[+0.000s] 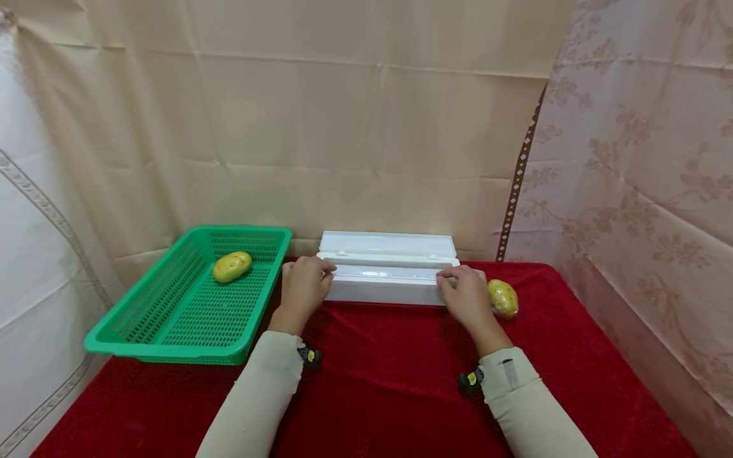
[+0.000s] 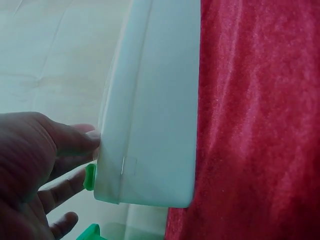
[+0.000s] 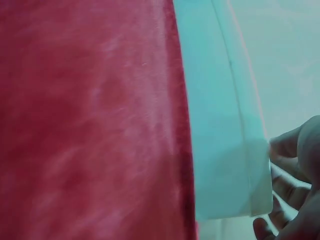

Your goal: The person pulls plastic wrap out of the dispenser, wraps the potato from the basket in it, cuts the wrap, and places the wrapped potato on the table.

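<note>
A long white cling film dispenser [image 1: 383, 293] lies on the red cloth, its lid [image 1: 387, 243] raised at the back. Shiny clear film [image 1: 375, 274] shows along the open top. At the left end my left hand [image 1: 303, 287] pinches the film's edge between thumb and forefinger; the other fingers spread loosely in the left wrist view. My right hand [image 1: 467, 298] pinches it likewise at the opposite end. Right beside that hand sits a yellow potato wrapped in clear film [image 1: 504, 299].
To the left, a green plastic basket [image 1: 183, 355] holds one yellow potato [image 1: 231, 266]. A beige curtain [image 1: 343, 140] hangs behind the table, with a patterned curtain [image 1: 641, 191] on the right. Red cloth [image 1: 395, 375] covers the table.
</note>
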The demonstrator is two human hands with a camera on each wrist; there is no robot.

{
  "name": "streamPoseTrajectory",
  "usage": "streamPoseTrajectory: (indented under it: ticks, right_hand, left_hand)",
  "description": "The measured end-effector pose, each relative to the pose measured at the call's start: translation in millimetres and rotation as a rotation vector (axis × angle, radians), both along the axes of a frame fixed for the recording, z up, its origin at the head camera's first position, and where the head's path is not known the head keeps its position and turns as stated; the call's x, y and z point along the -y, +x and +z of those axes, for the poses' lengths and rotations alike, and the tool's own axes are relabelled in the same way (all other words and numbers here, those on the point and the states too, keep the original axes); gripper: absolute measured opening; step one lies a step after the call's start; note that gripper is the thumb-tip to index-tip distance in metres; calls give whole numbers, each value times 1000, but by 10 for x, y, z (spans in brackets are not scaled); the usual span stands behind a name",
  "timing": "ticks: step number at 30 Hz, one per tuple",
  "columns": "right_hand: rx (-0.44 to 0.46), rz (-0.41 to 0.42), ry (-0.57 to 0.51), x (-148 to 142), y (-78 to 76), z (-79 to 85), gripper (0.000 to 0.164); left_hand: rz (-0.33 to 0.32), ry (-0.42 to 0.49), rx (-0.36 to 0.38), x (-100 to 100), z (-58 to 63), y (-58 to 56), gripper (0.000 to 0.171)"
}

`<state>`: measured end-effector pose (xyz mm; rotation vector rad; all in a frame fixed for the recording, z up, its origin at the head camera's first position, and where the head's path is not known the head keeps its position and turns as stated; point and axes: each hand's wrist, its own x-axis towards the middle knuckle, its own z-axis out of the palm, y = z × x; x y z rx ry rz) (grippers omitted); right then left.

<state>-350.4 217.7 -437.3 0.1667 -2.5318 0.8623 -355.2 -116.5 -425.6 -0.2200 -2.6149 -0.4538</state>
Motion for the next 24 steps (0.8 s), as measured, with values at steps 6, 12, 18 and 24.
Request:
streamPoseTrajectory:
  ticks: [6, 12, 18, 24]
  right_hand:
    - [163, -67, 68, 3, -132, 179, 24]
    - [218, -43, 103, -13, -184, 247, 24]
    - [184, 85, 152, 105, -198, 254, 27]
    - [211, 138, 176, 185, -251, 283, 18]
  left_hand:
    - [19, -40, 35, -57, 71, -65, 14]
    - [46, -162, 76, -159, 222, -227, 21]
    - [27, -234, 131, -194, 444, -392, 23]
    - [20, -266, 185, -161, 506, -490, 25]
